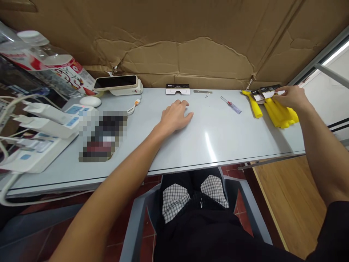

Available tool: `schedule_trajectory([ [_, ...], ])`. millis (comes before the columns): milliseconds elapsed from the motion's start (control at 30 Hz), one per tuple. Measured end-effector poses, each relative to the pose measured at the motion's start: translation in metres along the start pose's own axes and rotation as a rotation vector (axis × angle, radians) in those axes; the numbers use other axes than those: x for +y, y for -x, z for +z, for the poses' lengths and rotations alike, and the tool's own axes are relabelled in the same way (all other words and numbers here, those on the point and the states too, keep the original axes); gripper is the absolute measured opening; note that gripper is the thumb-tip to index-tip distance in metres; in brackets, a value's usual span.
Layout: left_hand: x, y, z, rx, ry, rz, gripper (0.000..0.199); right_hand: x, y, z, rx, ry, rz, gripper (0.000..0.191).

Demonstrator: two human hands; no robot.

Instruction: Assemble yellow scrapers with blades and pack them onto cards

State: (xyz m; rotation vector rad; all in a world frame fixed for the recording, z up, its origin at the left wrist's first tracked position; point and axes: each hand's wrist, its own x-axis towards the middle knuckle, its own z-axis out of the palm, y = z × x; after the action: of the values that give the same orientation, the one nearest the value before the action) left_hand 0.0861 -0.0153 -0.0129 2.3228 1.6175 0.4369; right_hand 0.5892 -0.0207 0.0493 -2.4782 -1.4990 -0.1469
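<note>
My left hand point(176, 115) lies on the grey-white tabletop with its fingers apart, holding nothing. At the far right, my right hand point(293, 96) pinches the edge of a black-and-white card point(269, 91) fixed to one of several yellow-handled pieces point(280, 112). Another yellow handle point(255, 104) lies just left of that pile, with a similar card at its top; the exact kind of these pieces is not clear. Between my hands is a screwdriver point(231, 104) with a clear handle. A flat metal strip point(202, 91) and a black-and-white card holder point(177, 89) lie along the back edge.
On the left stand a white power strip point(40, 153) with chargers, plastic bottles point(69, 71), a white mouse point(90, 101) and a phone point(117, 83) on a white device. A blurred-out item point(103, 138) lies in front. Cardboard point(177, 40) walls the back.
</note>
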Motion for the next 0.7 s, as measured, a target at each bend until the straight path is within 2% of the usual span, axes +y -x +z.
schedule_trajectory([
  [133,0.0,0.001,-0.001,-0.008,-0.017,0.01,0.051,0.0,-0.001,0.001,-0.009,0.016,-0.008,0.044],
  [200,0.001,0.001,-0.001,-0.011,-0.023,0.015,0.049,0.0,0.002,0.002,0.0,0.053,-0.005,0.048],
  [267,0.001,0.003,-0.002,-0.014,-0.03,0.019,0.048,-0.004,0.012,0.003,0.062,0.127,-0.027,0.056],
  [367,0.002,0.004,-0.002,-0.025,-0.035,0.018,0.045,-0.025,0.039,0.004,0.236,0.226,-0.137,0.061],
  [433,0.003,0.003,-0.002,-0.032,-0.037,0.019,0.043,-0.05,0.061,0.008,0.259,0.181,-0.283,0.052],
  [500,0.002,0.003,-0.003,-0.04,-0.039,0.027,0.043,-0.077,0.081,0.017,0.181,0.108,-0.393,0.044],
  [567,0.001,0.004,-0.006,-0.061,-0.038,0.057,0.044,-0.102,0.094,0.03,0.08,0.047,-0.488,0.045],
  [700,-0.009,0.028,-0.022,-0.132,-0.031,0.151,0.046,-0.134,0.097,0.057,-0.03,0.008,-0.56,0.049],
])
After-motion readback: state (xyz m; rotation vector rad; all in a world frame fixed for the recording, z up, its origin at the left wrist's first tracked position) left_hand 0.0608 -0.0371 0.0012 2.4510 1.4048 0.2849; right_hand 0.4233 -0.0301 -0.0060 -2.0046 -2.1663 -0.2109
